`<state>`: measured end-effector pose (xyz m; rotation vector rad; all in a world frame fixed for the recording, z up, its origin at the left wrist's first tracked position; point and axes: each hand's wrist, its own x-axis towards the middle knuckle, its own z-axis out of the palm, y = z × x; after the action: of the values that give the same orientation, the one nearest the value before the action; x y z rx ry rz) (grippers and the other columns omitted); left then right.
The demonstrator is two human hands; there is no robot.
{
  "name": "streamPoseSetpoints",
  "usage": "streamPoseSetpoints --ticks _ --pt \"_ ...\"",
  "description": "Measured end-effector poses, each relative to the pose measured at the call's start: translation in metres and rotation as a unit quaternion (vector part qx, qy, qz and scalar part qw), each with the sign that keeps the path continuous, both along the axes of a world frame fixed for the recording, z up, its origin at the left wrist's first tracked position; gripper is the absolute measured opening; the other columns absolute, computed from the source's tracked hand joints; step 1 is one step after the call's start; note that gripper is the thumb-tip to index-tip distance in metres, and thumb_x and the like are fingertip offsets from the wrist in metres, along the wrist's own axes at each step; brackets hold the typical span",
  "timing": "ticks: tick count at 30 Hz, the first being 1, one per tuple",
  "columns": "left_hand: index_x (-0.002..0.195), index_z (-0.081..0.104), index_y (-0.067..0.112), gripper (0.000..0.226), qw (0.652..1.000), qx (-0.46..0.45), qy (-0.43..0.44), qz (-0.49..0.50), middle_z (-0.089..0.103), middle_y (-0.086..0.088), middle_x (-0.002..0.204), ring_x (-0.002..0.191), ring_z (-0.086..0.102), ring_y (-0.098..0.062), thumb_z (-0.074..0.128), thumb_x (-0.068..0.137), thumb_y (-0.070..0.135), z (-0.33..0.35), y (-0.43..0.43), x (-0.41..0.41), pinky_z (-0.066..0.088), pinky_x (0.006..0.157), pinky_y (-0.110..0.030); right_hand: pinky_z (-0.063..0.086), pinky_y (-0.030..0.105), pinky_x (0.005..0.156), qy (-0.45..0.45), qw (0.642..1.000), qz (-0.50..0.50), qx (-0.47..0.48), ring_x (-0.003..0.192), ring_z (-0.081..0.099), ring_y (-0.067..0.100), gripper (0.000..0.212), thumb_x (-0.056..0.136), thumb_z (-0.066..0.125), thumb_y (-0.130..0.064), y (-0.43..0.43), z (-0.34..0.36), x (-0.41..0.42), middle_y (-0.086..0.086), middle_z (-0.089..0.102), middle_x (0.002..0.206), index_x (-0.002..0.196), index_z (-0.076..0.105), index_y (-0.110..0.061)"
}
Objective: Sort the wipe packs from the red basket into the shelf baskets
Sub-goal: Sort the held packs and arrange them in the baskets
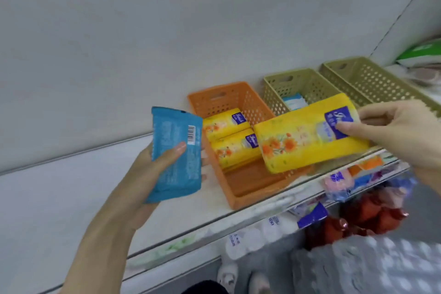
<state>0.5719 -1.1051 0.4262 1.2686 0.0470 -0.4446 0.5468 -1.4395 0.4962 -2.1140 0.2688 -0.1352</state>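
Head view: I see right fingers (381, 114) pinching a yellow pack (298, 141), two in orange basket (214, 89) just left; left fingers (171, 153) hold blue pack (171, 131), unsorted.

Left hand (140, 174) gripping blue pack (177, 126), right hand (403, 129) seemingly pinching yellow pack (303, 136)

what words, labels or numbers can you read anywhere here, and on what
Nothing reads for certain.
On the yellow pack in the right hand: purple label with a white script word, perhaps starting "F", blurred.
On the two yellow packs in the orange basket: same label, too small.
On the blue pack in the left hand: barcode and fine print, unreadable.
On the white packs on the lower shelf: blue print, blurred.
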Motion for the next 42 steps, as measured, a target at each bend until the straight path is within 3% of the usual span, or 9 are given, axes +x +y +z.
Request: streamPoseSetpoints --ticks 3,6,10,13,19,22,26,31,42 --pt "0.12 0.06 0.016 0.048 0.994 -0.018 0.045 0.099 0.071 -0.01 0.11 0.097 0.07 -0.029 0.069 0.075 0.031 -0.016 0.002 0.009 0.06 0.07 -0.042 0.046 0.025 0.058 -0.002 0.986 -0.013 -0.164 0.057 0.06 0.008 0.018 0.067 0.082 -0.03 0.002 -0.023 0.038 -0.007 0.067 0.057 0.059 0.066 -0.033" --pt "0.117 0.06 0.018 0.047 0.984 0.0 0.085 0.158 0.072 -0.008 0.107 0.093 0.071 -0.026 0.067 0.073 0.032 -0.036 -0.011 0.002 0.06 0.071 -0.042 0.033 0.011 0.044 0.056 0.981 0.082 -0.166 0.039 0.048 -0.002 0.024 0.071 0.082 -0.023 0.025 -0.051 0.065 -0.012 0.054 0.039 0.086 0.064 -0.029" --pt "0.11 0.061 0.027 0.046 0.98 0.028 0.107 0.168 0.073 0.0 0.098 0.089 0.072 -0.019 0.07 0.067 0.041 -0.054 -0.038 -0.014 0.06 0.07 -0.039 0.033 0.022 0.05 0.116 0.959 0.166 -0.198 0.048 0.047 0.002 0.053 0.069 0.082 -0.028 0.04 -0.083 0.076 -0.006 0.057 0.055 0.117 0.061 -0.028" --pt "0.111 0.059 0.031 0.052 0.978 0.049 0.11 0.172 0.074 0.005 0.093 0.084 0.072 -0.013 0.071 0.062 0.046 -0.063 -0.052 -0.016 0.06 0.066 -0.031 0.037 0.02 0.054 0.135 0.945 0.2 -0.22 0.057 0.053 0.001 0.057 0.071 0.081 -0.031 0.044 -0.097 0.08 -0.009 0.059 0.057 0.123 0.059 -0.025" --pt "0.104 0.055 0.038 0.06 0.972 0.093 0.097 0.194 0.071 0.016 0.087 0.079 0.069 -0.002 0.073 0.048 0.052 -0.069 -0.068 -0.014 0.053 0.06 -0.017 0.037 0.007 0.043 0.211 0.926 0.245 -0.196 0.044 0.055 -0.006 0.047 0.074 0.08 -0.02 0.045 -0.105 0.09 -0.006 0.06 0.061 0.112 0.053 -0.024" --pt "0.115 0.055 0.031 0.07 0.972 0.09 0.111 0.184 0.071 0.006 0.102 0.092 0.069 -0.012 0.076 0.05 0.047 -0.072 -0.071 -0.015 0.056 0.075 -0.029 0.043 0.015 0.046 0.308 0.876 0.295 -0.224 0.054 0.059 0.004 0.047 0.08 0.073 -0.009 0.051 -0.1 0.1 -0.004 0.054 0.077 0.115 0.045 -0.02" --pt "0.12 0.055 0.027 0.075 0.972 0.081 0.12 0.186 0.07 0.0 0.108 0.098 0.068 -0.017 0.078 0.051 0.044 -0.076 -0.072 -0.014 0.056 0.084 -0.037 0.049 0.028 0.078 0.328 0.738 0.381 -0.449 0.101 0.061 0.024 0.053 0.085 0.07 -0.018 0.065 -0.103 0.105 0.009 0.058 0.118 0.128 0.041 -0.009" --pt "0.12 0.055 0.028 0.075 0.974 0.08 0.12 0.175 0.071 0.003 0.107 0.096 0.069 -0.014 0.078 0.051 0.045 -0.077 -0.07 -0.012 0.056 0.078 -0.03 0.047 0.032 0.084 0.299 0.648 0.421 -0.561 0.111 0.057 0.028 0.049 0.084 0.07 -0.031 0.075 -0.116 0.103 0.014 0.056 0.124 0.12 0.05 -0.005" --pt "0.115 0.055 0.034 0.073 0.971 0.105 0.107 0.186 0.071 0.007 0.103 0.087 0.07 -0.007 0.076 0.048 0.052 -0.076 -0.068 -0.014 0.055 0.065 -0.02 0.044 0.032 0.073 0.216 0.698 0.439 -0.524 0.102 0.061 0.03 0.057 0.079 0.075 -0.031 0.064 -0.119 0.098 0.016 0.058 0.116 0.117 0.041 -0.007"
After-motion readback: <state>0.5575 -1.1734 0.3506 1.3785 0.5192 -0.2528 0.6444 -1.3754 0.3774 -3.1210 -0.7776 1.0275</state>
